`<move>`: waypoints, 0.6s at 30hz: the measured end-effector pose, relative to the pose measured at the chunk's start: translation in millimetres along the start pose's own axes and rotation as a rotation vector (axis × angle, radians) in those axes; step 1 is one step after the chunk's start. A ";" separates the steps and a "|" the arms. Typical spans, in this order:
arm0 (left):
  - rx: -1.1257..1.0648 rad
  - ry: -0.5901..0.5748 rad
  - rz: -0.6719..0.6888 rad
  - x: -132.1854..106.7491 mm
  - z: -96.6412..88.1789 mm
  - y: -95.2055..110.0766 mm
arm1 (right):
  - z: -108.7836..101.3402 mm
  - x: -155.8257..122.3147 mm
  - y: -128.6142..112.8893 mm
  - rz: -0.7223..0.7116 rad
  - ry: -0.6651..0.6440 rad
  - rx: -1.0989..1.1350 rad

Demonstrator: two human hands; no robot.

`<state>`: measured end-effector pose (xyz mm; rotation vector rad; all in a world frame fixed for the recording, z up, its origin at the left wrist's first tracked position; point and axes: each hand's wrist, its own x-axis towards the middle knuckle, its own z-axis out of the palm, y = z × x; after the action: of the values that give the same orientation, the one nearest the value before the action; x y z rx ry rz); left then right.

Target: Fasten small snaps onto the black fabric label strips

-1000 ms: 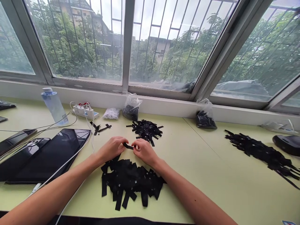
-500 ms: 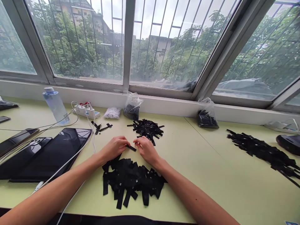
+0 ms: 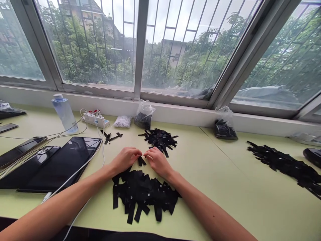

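A short black fabric strip (image 3: 141, 161) hangs below my fingertips, bent so that two ends point down. My left hand (image 3: 127, 158) pinches it from the left. Close by on the right, my right hand (image 3: 156, 160) has its fingertips pressed together at the strip's top; whether they grip the strip too is hard to see. Nearer to me lies a large heap of black strips (image 3: 144, 194), some with small white letter marks. Beyond my hands is a smaller pile of black strips (image 3: 162, 139).
Tablets (image 3: 65, 164), cables and a water bottle (image 3: 65, 113) occupy the left, beside a power strip (image 3: 96, 118). Along the window stand a white packet (image 3: 122, 122) and bags of black pieces (image 3: 143, 117) (image 3: 225, 125). A long strip pile (image 3: 283, 164) lies at right.
The black strip was straight, held at one end by my left hand; now it is bent double between my hands. My hands have drawn closer together. The view has shifted slightly.
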<state>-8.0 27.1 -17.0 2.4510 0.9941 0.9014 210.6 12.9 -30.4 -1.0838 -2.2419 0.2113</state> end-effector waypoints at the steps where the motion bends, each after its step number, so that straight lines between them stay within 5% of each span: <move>1: 0.003 0.010 -0.012 0.3 -0.1 -0.7 | -0.2 0.0 -0.3 0.004 0.002 0.002; 18: 0.078 0.041 -0.036 1.1 -2.9 -6.3 | -1.5 -0.6 -22.3 -0.074 -0.049 -0.108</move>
<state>-12.5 32.5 -17.6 2.4790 1.1037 0.9206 197.3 -2.2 -20.7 -1.0597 -2.3560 0.0883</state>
